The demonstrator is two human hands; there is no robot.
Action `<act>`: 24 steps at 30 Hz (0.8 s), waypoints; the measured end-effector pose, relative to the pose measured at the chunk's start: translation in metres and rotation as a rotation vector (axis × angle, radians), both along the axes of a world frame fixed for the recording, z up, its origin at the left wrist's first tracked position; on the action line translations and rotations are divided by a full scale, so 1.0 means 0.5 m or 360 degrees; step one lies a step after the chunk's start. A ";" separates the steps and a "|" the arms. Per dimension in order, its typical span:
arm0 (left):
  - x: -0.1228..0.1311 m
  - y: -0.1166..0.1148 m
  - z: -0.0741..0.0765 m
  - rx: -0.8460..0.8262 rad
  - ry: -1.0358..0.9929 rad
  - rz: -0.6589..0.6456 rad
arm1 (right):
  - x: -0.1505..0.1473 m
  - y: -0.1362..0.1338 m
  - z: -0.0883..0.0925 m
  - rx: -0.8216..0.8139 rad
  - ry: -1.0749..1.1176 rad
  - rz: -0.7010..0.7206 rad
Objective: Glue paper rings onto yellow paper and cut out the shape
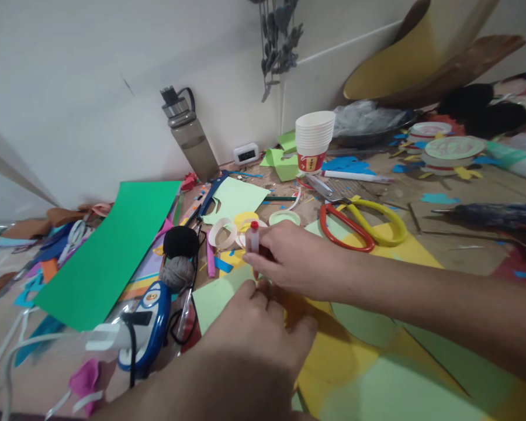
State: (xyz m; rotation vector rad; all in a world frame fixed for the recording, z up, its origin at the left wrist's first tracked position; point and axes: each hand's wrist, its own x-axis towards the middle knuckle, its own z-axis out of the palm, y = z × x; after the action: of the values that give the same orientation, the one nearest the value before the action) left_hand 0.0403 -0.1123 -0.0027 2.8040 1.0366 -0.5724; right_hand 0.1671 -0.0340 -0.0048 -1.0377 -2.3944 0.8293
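Note:
My right hand (284, 251) is closed around a marker (255, 234) with a pale barrel and a red end, held nearly upright with its lower tip pointing down at the paper. Just below it, my left hand (254, 333) bends its fingers down onto the paper, thumb out to the right; its fingertips and whatever lies under them are hidden. Beneath both hands are yellow paper (333, 356) and pale green sheets (403, 386). Scissors (346, 225) with one red and one yellow handle lie beyond my right forearm. Rings of tape (222, 234) sit beyond the marker.
A green sheet (109, 257), a blue-and-white glue gun (146, 327) with a cord, and black (181, 241) and grey yarn balls (177, 273) lie on the left. Against the wall stand a bottle (193, 143), a small clock (246, 154) and stacked paper cups (314, 140). Decorated cups (451, 156) are right.

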 end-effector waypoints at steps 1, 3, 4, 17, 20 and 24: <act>0.000 0.000 0.000 -0.0003 0.0008 -0.0002 | 0.000 0.000 0.000 0.0005 -0.0004 0.0000; -0.001 0.000 0.000 -0.0011 0.0016 -0.0005 | 0.000 0.000 0.000 0.0025 -0.0010 -0.0003; -0.001 0.000 0.001 -0.0018 0.0019 0.0000 | 0.000 0.000 0.000 0.0033 -0.0008 -0.0003; 0.000 0.001 0.005 0.0062 0.0055 -0.0056 | 0.006 0.016 -0.012 -0.0028 0.0000 -0.0111; 0.006 0.006 0.014 0.0021 0.0093 -0.0032 | 0.009 0.019 -0.014 -0.0035 0.0004 -0.0110; 0.011 0.008 0.030 -0.0052 0.0095 0.0036 | 0.015 0.021 -0.016 0.0003 0.0035 -0.0116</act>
State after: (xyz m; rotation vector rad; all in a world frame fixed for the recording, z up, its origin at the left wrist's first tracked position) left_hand 0.0459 -0.1086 0.0124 2.7595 1.0582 -0.6676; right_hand 0.1744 -0.0233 -0.0129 -1.1027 -2.3243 0.8088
